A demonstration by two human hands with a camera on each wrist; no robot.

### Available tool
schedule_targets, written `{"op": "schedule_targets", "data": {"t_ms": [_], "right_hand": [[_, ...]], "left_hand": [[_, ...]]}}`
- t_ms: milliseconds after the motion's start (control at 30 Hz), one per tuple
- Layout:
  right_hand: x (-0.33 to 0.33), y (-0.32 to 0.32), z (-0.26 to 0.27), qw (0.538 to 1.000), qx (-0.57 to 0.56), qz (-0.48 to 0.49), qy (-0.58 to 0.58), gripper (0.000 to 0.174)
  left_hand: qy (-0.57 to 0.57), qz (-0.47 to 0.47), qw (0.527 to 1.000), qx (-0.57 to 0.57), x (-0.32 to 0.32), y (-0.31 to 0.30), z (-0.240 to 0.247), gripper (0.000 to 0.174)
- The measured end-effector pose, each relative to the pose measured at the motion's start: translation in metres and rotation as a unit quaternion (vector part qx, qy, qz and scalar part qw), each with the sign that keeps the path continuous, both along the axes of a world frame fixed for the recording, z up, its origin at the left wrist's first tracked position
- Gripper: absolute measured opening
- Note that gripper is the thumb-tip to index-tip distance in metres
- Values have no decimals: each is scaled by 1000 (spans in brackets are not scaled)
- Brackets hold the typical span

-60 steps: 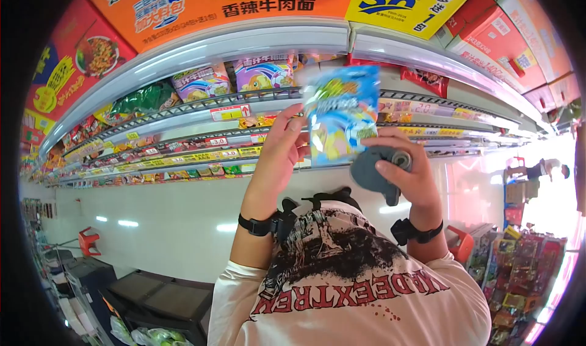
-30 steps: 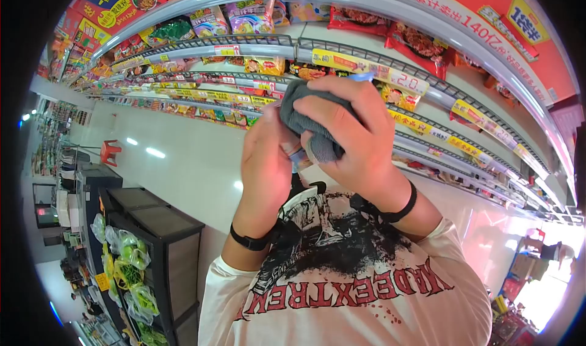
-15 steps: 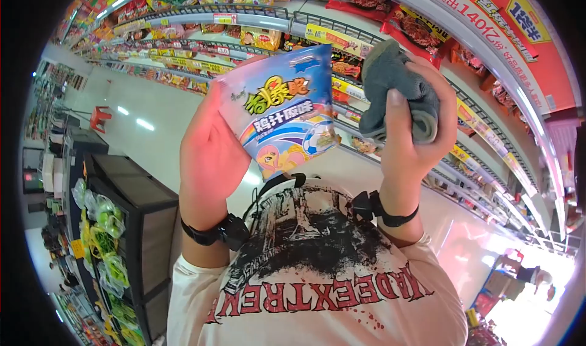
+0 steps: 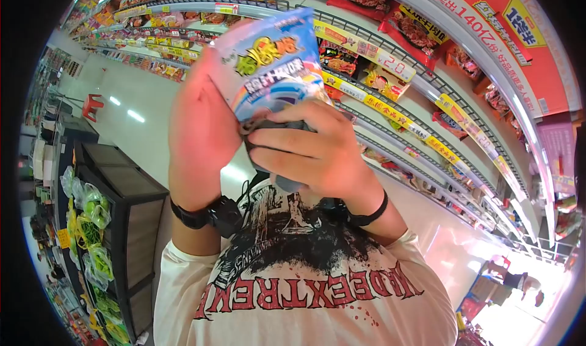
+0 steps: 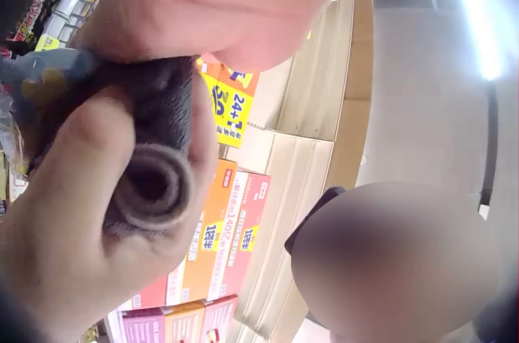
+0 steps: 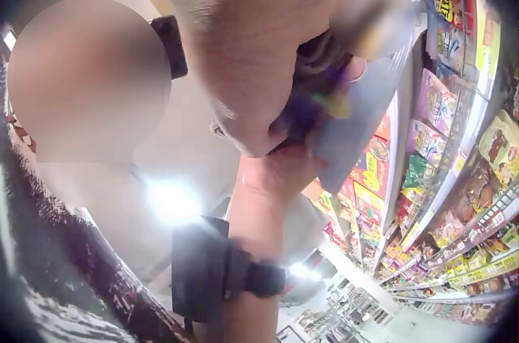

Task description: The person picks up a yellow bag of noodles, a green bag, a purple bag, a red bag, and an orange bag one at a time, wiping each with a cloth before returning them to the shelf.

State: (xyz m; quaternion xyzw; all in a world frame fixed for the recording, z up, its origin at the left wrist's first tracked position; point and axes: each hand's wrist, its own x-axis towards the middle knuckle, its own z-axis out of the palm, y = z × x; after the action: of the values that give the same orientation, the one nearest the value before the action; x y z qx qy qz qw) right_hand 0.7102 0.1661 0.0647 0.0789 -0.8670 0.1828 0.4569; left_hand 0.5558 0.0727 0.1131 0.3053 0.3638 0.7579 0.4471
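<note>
A blue and white snack packet [image 4: 268, 59] is held up in front of the chest in the head view. My left hand [image 4: 204, 117] grips its left side, with the fingers hidden behind it. Across the packet's lower part lies my right hand [image 4: 308, 144], its fingers curled round a dark grey cloth [image 4: 292, 183] pressed on the packet. In the left wrist view the cloth [image 5: 154, 185] shows a rolled end inside the right hand [image 5: 77, 213]. The right wrist view shows the packet [image 6: 369, 108] blurred, beyond the right hand [image 6: 243, 43].
Shelves with a wire-edged front [image 4: 390, 47] hold noodle packets [image 4: 415, 28] ahead and to the right. A red carton [image 4: 549, 77] is at the upper right. On the left stands a dark cabinet [image 4: 119, 169] beside bagged vegetables [image 4: 91, 224]; a red stool [image 4: 93, 107] is farther off.
Since half a second ago, my right hand has brought the cloth leftward onto the packet's lower part. The packet has risen slightly and moved left with my left hand.
</note>
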Motion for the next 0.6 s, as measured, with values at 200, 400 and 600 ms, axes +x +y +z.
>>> {"op": "schedule_targets", "data": {"t_ms": [200, 400, 600], "right_hand": [[11, 33, -22, 997, -17, -62, -49, 34], [27, 55, -36, 917, -384, -59, -94, 26], [26, 41, -24, 893, -416, 16, -175, 35]], "left_hand": [[-157, 42, 987, 10, -35, -12, -4, 52], [-174, 67, 982, -8, -53, -21, -10, 54], [-196, -14, 980, -23, -53, -10, -23, 56]]}}
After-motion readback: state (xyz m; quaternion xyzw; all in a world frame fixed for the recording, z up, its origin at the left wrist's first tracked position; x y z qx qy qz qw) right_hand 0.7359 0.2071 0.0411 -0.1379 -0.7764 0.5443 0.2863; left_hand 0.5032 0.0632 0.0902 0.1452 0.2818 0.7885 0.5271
